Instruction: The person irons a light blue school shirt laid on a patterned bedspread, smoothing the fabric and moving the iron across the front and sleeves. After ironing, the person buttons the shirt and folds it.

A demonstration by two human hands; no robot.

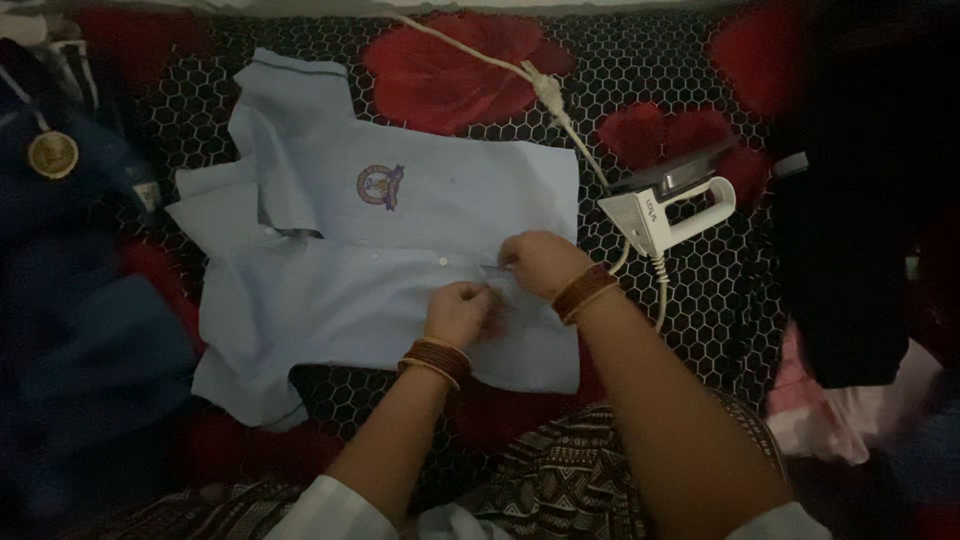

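At centre frame, a light blue shirt (400, 250) lies flat on a dark patterned blanket (700, 300). Dim light blurs details. Both hands, left hand (458, 312) and right hand (540, 262), pinch its buttoned front edge. Right of them stands a white iron (668, 205).

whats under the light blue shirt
The light blue shirt lies on a black honeycomb-patterned cloth with red flowers, showing all round it. Whatever is beneath its middle is covered. Both hands pinch its button edge.

Dim light, black honeycomb-print bedspread (700, 300) w/ red flowers, dark blue cloth (80, 340) left, pink fabric (840, 420) right
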